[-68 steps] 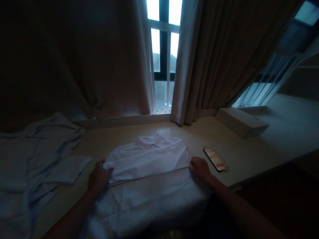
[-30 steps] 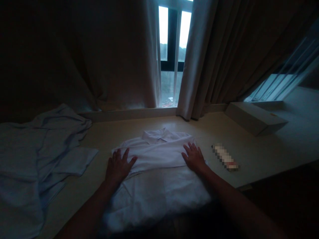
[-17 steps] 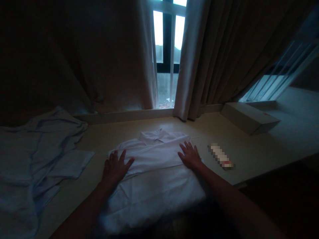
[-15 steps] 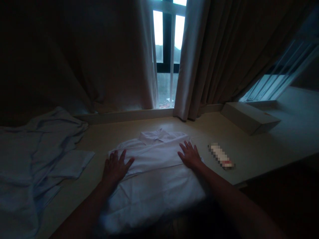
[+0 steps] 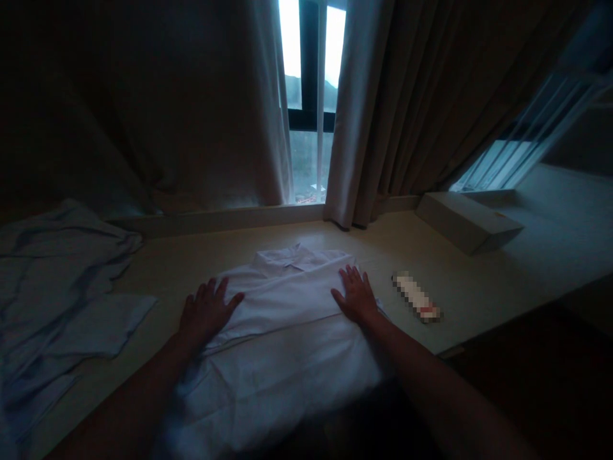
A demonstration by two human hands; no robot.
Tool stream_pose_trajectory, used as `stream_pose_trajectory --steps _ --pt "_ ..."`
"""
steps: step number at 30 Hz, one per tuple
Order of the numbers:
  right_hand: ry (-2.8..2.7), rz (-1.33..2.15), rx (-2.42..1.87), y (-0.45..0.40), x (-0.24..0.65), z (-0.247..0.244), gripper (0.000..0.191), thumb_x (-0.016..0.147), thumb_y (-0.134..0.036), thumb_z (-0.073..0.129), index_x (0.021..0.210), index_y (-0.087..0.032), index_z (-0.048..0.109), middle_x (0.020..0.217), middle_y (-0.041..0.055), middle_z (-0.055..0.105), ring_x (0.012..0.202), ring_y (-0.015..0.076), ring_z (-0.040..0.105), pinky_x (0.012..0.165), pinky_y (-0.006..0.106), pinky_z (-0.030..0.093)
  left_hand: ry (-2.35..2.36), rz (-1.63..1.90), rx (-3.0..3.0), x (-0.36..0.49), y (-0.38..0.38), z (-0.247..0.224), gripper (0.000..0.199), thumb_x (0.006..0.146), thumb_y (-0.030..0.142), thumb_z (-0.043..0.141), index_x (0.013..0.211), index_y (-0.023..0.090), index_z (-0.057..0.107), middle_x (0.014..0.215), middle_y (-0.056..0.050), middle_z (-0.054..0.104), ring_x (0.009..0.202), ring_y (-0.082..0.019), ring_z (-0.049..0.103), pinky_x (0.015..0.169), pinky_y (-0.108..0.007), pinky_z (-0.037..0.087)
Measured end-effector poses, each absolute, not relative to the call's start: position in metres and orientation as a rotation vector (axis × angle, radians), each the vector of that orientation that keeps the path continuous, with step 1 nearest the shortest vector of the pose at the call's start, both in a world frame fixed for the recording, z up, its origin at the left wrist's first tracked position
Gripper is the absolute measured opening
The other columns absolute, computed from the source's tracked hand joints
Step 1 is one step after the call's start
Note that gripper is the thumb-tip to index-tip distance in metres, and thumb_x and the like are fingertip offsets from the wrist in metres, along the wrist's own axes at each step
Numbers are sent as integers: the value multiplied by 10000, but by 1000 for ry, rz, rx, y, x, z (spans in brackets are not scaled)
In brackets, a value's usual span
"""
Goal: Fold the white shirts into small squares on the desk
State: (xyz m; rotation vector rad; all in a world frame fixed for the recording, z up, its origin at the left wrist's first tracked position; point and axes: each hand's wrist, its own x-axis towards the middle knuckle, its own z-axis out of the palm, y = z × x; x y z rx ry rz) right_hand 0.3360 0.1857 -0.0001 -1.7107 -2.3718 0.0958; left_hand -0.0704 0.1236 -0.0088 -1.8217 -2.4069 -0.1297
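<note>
White shirt point(image 5: 287, 303) is lying on the tabletop point(image 5: 479, 287) at near centre, collar far, while the left hand point(image 5: 205, 313) and right hand point(image 5: 355, 297), having released its side edges, are resting open on it, fingers spread, gripping nothing, apparently pressing the folded layer flat.

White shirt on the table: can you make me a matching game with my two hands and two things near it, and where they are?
1. box
2. right hand
3. heaped cloth
4. left hand

A. at the shirt's left edge
B. right of the curtain's bottom end
C. at the shirt's right edge
D. at the picture's left edge

Pairs: 1-B, 2-C, 3-D, 4-A
</note>
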Motion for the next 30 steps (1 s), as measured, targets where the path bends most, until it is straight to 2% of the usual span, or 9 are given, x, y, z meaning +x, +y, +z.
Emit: stream_pose_trajectory --steps 3,11,15,17,20,26,30 --pt "-2405 207 -1746 191 336 -3 752 933 -656 264 1522 -191 223 1599 96 145 1467 248 62 1154 452 -2 -2380 -117 -1843 -77 128 -17 812 861 659 234 1508 169 250 1564 -173 252 1410 -380 229 1084 -567 185" --pt "-2400 210 -1750 197 332 -5 787 918 -704 207 1528 -206 206 1601 88 133 1470 245 39 1149 456 -41 -2354 -111 -1913 -87 137 -8 763 888 617 243 1499 162 273 1564 -177 249 1407 -374 247 1083 -578 201" --pt "-2396 188 -1757 198 332 -5 775 924 -689 234 1524 -198 220 1598 99 143 1468 250 46 1146 466 -45 -2189 -262 -1912 -82 107 3 706 935 544 221 1481 102 292 1559 -180 258 1439 -309 208 1131 -502 183" --pt "-2392 186 -1756 199 332 -6 776 923 -687 250 1521 -193 228 1597 104 147 1467 257 50 1146 473 -42 -2105 -215 -2009 -73 78 2 678 936 548 244 1474 145 326 1573 -152 240 1454 -295 178 1148 -487 160" --pt "-2374 179 -1728 201 330 -6 773 922 -678 285 1512 -182 253 1587 118 182 1462 271 82 1147 485 -25 -2092 -48 -2130 -55 33 -8 660 900 614 311 1471 286 343 1592 -89 216 1467 -319 133 1146 -539 129" --pt "-2186 126 -1602 190 345 -5 651 948 -534 369 1447 -116 358 1528 141 327 1432 245 217 1172 452 80 -2184 -66 -2021 -39 7 -19 633 924 583 271 1504 333 229 1597 -42 214 1477 -300 85 1131 -568 137" --pt "-2003 85 -1626 159 392 -19 537 936 -381 402 1395 -104 416 1473 159 403 1387 242 320 1148 444 235 -2160 -71 -2019 -43 18 -16 635 923 576 282 1503 322 237 1595 -52 219 1475 -310 85 1123 -566 148"
